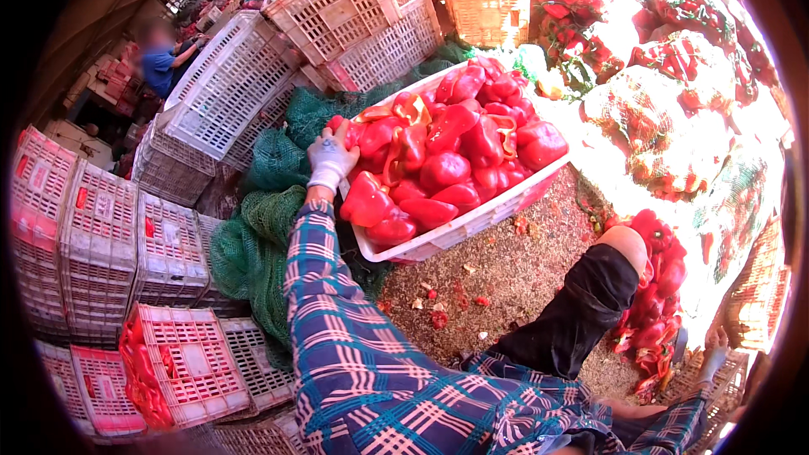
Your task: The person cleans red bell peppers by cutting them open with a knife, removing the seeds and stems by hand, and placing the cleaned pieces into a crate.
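Note:
My left hand (332,158), in a white glove, is at the left corner of a white crate (472,234) heaped with red bell peppers (444,170). Its fingers are closed around a small red piece of pepper (338,123), which shows past the fingertips. Several peppers in the heap look cut open, with pale inner sides showing. Far to the lower right is my right hand (715,355), beside a pile of red peppers (653,286) on the ground. That hand is small and blurred near the picture's rim, so its fingers cannot be made out.
Stacked plastic crates (99,244) line the left side, with more (333,8) behind. Green netting (274,219) lies along the white crate. Net sacks of peppers (649,118) are heaped at right. Scraps litter the ground (472,295) near my knee (624,248). A person in blue (158,63) is far left.

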`<state>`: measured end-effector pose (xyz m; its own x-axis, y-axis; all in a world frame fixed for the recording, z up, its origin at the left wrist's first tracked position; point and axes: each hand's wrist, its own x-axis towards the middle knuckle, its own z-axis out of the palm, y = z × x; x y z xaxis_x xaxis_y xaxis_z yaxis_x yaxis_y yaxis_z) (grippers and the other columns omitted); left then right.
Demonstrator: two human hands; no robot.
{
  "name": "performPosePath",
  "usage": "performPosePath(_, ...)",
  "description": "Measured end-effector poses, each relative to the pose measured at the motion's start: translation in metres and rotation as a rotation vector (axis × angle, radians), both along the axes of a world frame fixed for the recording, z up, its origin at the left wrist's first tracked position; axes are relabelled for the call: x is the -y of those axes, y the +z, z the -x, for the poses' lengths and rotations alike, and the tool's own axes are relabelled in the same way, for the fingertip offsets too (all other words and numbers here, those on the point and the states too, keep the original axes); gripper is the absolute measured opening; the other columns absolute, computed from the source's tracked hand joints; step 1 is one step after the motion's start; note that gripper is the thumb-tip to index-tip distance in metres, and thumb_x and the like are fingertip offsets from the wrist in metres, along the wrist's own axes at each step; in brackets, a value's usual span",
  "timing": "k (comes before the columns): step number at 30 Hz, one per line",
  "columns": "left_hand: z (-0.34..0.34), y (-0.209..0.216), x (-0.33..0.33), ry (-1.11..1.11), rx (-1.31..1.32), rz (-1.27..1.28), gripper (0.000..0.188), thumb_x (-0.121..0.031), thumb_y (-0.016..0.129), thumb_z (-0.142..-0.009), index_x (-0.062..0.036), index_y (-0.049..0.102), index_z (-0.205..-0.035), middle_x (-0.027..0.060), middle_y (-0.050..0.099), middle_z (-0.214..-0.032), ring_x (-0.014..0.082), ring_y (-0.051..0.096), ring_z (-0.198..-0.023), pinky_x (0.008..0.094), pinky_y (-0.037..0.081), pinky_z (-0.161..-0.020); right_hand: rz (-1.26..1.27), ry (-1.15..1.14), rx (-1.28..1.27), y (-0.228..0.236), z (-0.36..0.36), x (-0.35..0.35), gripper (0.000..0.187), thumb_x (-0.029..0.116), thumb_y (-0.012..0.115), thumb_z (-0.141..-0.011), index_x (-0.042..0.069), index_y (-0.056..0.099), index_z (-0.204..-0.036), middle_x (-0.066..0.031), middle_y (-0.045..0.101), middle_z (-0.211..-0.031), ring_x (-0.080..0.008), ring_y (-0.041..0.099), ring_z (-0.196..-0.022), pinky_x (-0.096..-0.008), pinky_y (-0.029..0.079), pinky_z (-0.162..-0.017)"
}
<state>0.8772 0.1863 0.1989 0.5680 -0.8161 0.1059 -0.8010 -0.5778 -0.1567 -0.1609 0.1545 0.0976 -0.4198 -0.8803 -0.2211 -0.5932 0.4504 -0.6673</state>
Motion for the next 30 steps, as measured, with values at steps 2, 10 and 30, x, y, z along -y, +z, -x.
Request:
performPosePath(2,-0.039,0.001,-0.007,-0.151,-0.314,0.163,0.067,-0.052,0.066,-0.081,-0.0168,0.052,-0.137,0.0182,0.06,-0.121,0.0298,0.062,-0.109,0.0383,0.05,-0.09,-0.013,0.006,-0.001,0.001,-0.004,0.001,0.032,0.011,0.062,-0.089,0.003,0.058,-0.12,-0.006,0.064,-0.086,-0.0153,0.057,-0.073,-0.029,0.047,-0.062)
performPosePath(10,-0.101,-0.043,0.043,0.207,-0.733,0.637,0.044,-0.03,0.071,-0.084,-0.0052,0.06,-0.119,0.0091,0.067,-0.103,0.0203,0.062,-0.087,0.0351,0.051,-0.079,-0.008,0.241,-0.131,-0.005,-0.063,0.027,0.027,0.009,0.06,-0.09,0.002,0.061,-0.116,-0.0038,0.064,-0.073,-0.0134,0.053,-0.06,-0.0288,0.042,-0.052)
performPosePath(30,-0.077,-0.088,0.01,-0.243,-0.288,0.428,0.055,-0.042,0.049,-0.094,-0.012,0.045,-0.14,0.0159,0.047,-0.139,0.0331,0.043,-0.13,0.045,0.031,-0.109,-0.158,0.47,-0.338,0.021,-0.216,0.025,0.029,0.019,0.057,-0.088,0.001,0.062,-0.111,-0.016,0.069,-0.086,-0.0244,0.066,-0.075,-0.0368,0.05,-0.072)
